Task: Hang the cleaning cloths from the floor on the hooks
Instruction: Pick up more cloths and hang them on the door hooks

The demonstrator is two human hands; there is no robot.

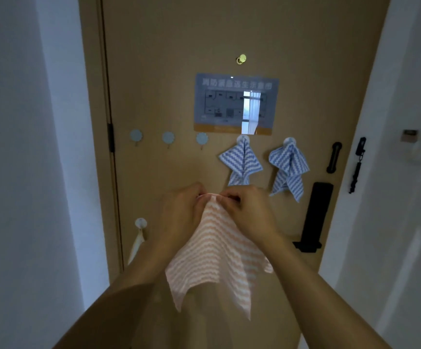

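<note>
Your left hand (181, 210) & right hand (248, 210) both pinch the top edge of the pink-striped cloth (212, 258), which hangs btwn your forearms. Just above your left hand: an empty hook (202, 138). Up-right of your right hand: two blue-striped cloths (241, 161) hung on the door (179, 59).

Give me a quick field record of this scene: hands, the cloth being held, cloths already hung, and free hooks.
left hand: pinches the top edge of the orange cloth
right hand: pinches the same edge
orange cloth: striped, hangs below both hands, not yet hooked
blue cloths: two, and, each on a hook
free hooks: three in a row
</note>
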